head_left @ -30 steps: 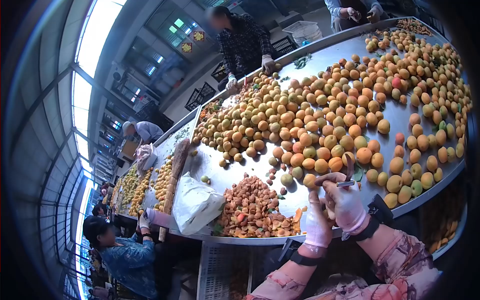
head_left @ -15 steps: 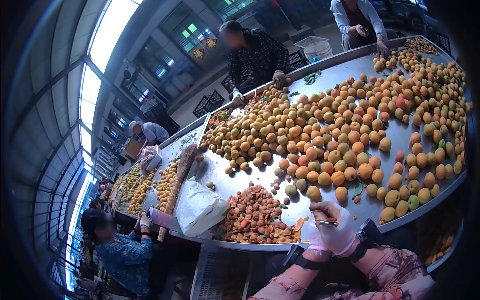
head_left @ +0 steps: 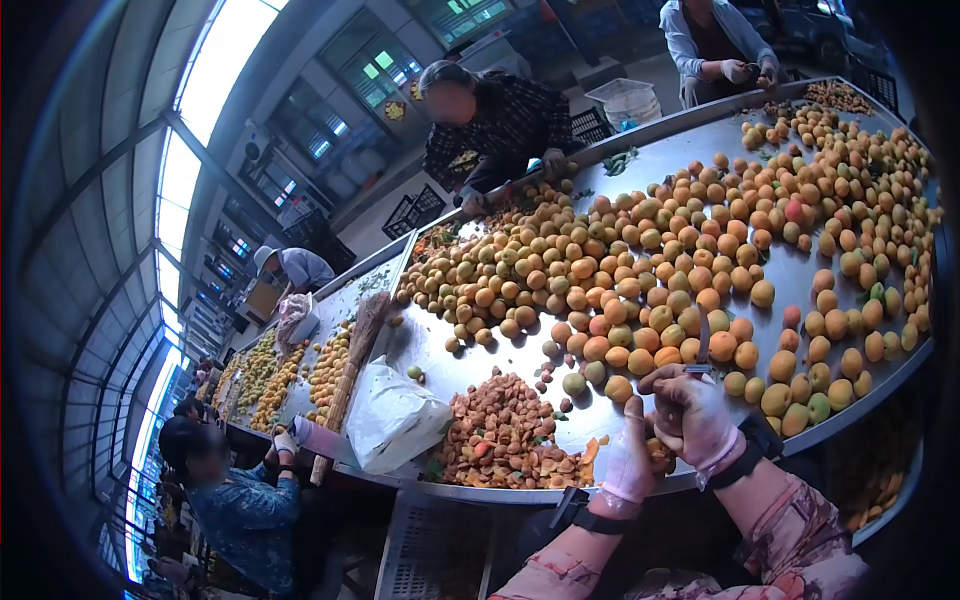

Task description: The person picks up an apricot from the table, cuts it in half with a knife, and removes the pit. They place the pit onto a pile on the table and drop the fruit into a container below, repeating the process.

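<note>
My right hand, in a pale glove, is closed around a small knife whose blade points up and away over the fruit. Beside it, my left hand, gloved too, has its thumb raised and its fingers curled around an apricot, partly hidden between the two hands. Both hands are above the near edge of a metal table. Just beyond them lie loose whole apricots. To the left of my left hand is a heap of apricot pits and scraps.
A white plastic bag and a straw broom lie left of the pit heap. Across the table, a person in a checked shirt and another in a light jacket handle fruit. A person in blue sits at left. Below stands a crate.
My hands have moved apart from being pressed together. The knife blade now points up and away, and an apricot shows between my hands. The person at the far right has drawn both hands together.
</note>
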`<act>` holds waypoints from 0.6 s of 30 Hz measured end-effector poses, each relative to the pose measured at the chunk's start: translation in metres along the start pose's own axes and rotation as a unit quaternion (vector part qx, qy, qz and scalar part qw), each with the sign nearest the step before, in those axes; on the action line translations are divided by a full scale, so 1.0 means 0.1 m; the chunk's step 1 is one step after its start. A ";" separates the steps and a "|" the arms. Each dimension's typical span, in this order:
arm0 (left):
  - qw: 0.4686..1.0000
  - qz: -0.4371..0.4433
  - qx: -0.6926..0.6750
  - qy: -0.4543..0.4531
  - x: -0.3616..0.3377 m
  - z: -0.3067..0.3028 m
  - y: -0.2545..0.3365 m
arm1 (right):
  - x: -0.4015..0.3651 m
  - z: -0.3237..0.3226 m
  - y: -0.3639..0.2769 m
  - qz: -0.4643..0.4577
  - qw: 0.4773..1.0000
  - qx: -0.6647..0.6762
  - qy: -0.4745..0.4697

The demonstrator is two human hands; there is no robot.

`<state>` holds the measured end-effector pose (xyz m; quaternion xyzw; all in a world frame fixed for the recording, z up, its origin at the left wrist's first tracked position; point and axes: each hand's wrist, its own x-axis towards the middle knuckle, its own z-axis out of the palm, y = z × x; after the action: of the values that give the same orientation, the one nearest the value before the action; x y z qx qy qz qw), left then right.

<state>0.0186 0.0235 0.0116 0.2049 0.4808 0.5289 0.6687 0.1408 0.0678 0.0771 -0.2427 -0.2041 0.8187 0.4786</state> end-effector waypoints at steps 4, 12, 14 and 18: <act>0.997 0.047 -0.041 0.054 0.01 0.07 -0.09 | 0.04 -0.03 0.15 -0.047 0.990 -0.129 -0.023; 0.993 0.097 -0.052 0.032 0.05 0.06 -0.27 | -0.15 0.17 0.38 -0.250 0.909 -0.334 0.007; 0.994 0.085 -0.064 0.032 0.06 0.08 -0.28 | -0.16 0.15 0.43 -0.274 0.892 -0.359 -0.002; 0.994 0.059 -0.086 0.020 0.07 0.08 -0.25 | -0.22 0.17 0.46 -0.276 0.893 -0.355 0.002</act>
<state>0.0379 0.0223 -0.0076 0.1637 0.4343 0.6106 0.6417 0.1088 0.0257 0.0688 -0.3320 -0.5386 0.5262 0.5682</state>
